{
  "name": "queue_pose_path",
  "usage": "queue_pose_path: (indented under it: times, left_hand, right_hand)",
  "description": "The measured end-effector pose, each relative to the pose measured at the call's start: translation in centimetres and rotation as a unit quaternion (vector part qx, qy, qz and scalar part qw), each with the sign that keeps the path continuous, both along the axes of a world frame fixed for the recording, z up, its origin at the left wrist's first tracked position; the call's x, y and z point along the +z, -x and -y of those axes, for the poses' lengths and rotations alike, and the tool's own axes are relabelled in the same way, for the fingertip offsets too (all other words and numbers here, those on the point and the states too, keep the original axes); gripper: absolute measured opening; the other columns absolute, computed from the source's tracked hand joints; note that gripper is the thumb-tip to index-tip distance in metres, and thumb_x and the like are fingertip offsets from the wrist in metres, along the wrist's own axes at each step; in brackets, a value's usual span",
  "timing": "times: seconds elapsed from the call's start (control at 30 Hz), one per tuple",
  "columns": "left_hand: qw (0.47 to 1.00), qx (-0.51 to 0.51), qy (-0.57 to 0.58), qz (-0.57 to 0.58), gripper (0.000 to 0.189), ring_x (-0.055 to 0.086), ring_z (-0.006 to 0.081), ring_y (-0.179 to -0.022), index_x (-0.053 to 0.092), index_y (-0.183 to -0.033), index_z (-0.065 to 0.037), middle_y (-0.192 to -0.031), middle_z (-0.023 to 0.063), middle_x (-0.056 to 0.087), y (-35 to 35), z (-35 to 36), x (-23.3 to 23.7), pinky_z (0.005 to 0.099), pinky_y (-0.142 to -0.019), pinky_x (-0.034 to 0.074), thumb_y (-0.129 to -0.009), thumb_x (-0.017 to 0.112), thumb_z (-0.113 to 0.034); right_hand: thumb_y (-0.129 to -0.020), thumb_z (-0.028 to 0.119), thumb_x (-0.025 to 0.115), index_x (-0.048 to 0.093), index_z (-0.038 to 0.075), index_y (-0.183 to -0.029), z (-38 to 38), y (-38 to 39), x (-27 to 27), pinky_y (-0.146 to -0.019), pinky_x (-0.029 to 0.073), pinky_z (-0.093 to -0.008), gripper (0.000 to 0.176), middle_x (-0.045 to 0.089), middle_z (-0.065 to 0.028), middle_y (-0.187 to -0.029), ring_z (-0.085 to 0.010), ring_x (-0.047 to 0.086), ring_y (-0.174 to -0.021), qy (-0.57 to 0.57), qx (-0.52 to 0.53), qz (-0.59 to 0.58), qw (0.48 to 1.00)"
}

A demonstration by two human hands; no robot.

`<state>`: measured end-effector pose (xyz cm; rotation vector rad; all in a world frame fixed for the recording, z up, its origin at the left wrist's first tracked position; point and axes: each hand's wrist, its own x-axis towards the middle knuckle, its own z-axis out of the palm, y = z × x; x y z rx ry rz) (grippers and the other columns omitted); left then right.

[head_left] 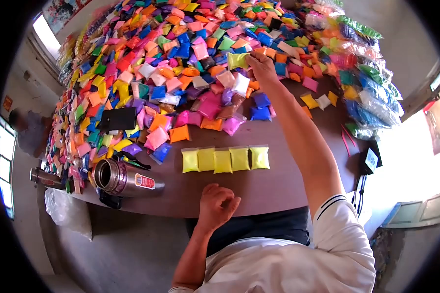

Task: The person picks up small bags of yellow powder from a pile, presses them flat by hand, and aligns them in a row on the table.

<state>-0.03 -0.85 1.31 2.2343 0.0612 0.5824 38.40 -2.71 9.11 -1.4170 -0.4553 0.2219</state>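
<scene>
My right hand (262, 67) is stretched out over the pile and pinches a small pale-yellow packet (237, 60) by its right end. Below, on the bare brown table, several light-yellow packets (222, 161) lie side by side in a row. My left hand (217, 205) is near the table's front edge, just below that row and apart from it. Its fingers are curled in, and nothing shows in them. The big heap of small coloured packets (210, 104) covers the far part of the table.
An open steel flask (137, 180) lies on its side at the left front, near a black flat object (119, 119). Stacked clear bags of packets (376, 100) stand at the right. A black box (370, 160) sits at the right edge. Another person (32, 129) is at the far left.
</scene>
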Motion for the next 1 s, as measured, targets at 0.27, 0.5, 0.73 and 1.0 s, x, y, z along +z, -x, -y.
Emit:
queue_pose_path:
  times: [0.27, 0.5, 0.73, 1.0]
  left_hand:
    - [0.999, -0.026, 0.027, 0.016, 0.025, 0.061, 0.0269, -0.074, 0.061, -0.074, -0.007, -0.075, 0.0058, 0.065, -0.1, -0.3, 0.4, 0.0399, -0.091, 0.042, -0.087, 0.067, -0.028]
    - [0.995, -0.005, 0.096, -0.006, 0.029, 0.059, 0.0271, -0.083, 0.063, -0.079, -0.006, -0.08, 0.0072, 0.065, 0.4, -0.3, 0.1, 0.0389, -0.09, 0.042, -0.091, 0.062, -0.032]
    - [0.992, 0.031, 0.12, -0.023, 0.032, 0.056, 0.0328, -0.089, 0.063, -0.094, -0.001, -0.086, 0.0144, 0.062, 0.6, -0.5, -1.1, 0.0399, -0.08, 0.046, -0.093, 0.06, -0.033]
    - [0.994, 0.012, 0.1, -0.037, 0.033, 0.056, 0.0366, -0.091, 0.064, -0.089, -0.002, -0.083, 0.016, 0.062, 0.5, -0.7, -0.7, 0.0406, -0.085, 0.045, -0.095, 0.056, -0.034]
  right_hand:
    - [-0.096, 0.015, 0.055, 0.055, 0.008, -0.104, 7.8, 10.8, 0.1, -0.05, 0.05, -0.0256, 0.011, 0.065, -0.0062, -0.078, -0.014, 0.063, -0.059, -0.096, 0.158, -0.187, 0.965]
    - [-0.097, 0.014, 0.057, 0.052, 0.005, -0.112, 12.2, 23.2, -4.9, -0.065, 0.054, -0.0254, 0.019, 0.064, -0.0057, -0.093, -0.0139, 0.065, -0.076, -0.052, 0.249, -0.264, 0.93]
    - [-0.097, 0.012, 0.056, 0.049, 0.0, -0.121, 13.4, 28.9, -7.1, -0.072, 0.053, -0.024, 0.028, 0.062, -0.0058, -0.095, -0.0106, 0.062, -0.083, -0.006, 0.182, -0.181, 0.967]
    - [-0.093, 0.022, 0.066, 0.059, -0.002, -0.116, 14.8, 27.8, -4.8, -0.067, 0.047, -0.024, 0.034, 0.062, -0.0029, -0.09, -0.0087, 0.056, -0.077, 0.195, 0.275, -0.129, 0.932]
